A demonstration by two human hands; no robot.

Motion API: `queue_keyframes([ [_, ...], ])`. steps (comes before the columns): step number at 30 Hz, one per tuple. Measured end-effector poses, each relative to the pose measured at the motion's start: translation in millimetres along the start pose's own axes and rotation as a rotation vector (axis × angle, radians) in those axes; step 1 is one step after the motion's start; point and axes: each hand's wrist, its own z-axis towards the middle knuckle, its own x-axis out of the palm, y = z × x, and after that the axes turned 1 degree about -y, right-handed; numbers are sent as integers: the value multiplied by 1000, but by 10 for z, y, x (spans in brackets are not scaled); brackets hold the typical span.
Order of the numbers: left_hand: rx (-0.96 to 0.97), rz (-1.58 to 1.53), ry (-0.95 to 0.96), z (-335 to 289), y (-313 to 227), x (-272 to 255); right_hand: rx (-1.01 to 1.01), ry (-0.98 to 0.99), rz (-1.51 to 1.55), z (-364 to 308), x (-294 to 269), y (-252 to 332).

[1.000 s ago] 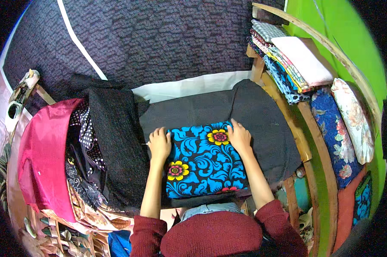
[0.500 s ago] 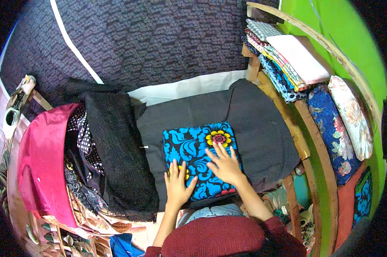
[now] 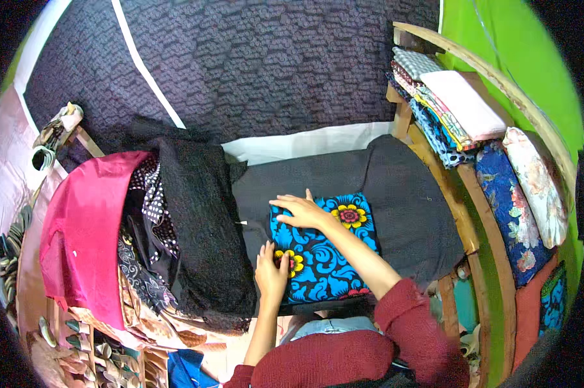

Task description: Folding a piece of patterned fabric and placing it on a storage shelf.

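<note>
A folded blue and black patterned cloth (image 3: 327,258) with yellow and red flowers lies flat on a black cloth-covered surface (image 3: 414,213). My right hand (image 3: 299,212) reaches across it to the far left corner, fingers stretched out and resting there. Along the near part of its left edge lies my left hand (image 3: 271,273), fingers extended and thumb beside a yellow flower. Neither hand grips anything. My right forearm covers part of the pattern.
At the left hang a black fringed fabric (image 3: 198,239) and a shiny pink cloth (image 3: 88,233). To the right, a wooden rack (image 3: 492,258) bears a stack of folded fabrics (image 3: 434,103) and a navy floral cloth (image 3: 508,220). Dark patterned fabric (image 3: 272,71) hangs behind.
My right hand has slid from the cloth's right side to its far left corner. My left hand has shifted to its left edge. The whole view has moved slightly.
</note>
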Motion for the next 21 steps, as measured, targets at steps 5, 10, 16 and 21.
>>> queue_keyframes([
  [5,-91,-318,41,-11,-93,-17,-184,213,229,352,-122,-185],
  [10,-137,-615,19,72,71,13,-199,477,286,549,-378,-134],
  [16,-439,-1010,176,68,322,178,-32,425,213,616,-123,-249],
  [21,-427,-687,144,1,288,211,-54,298,140,570,175,-318],
])
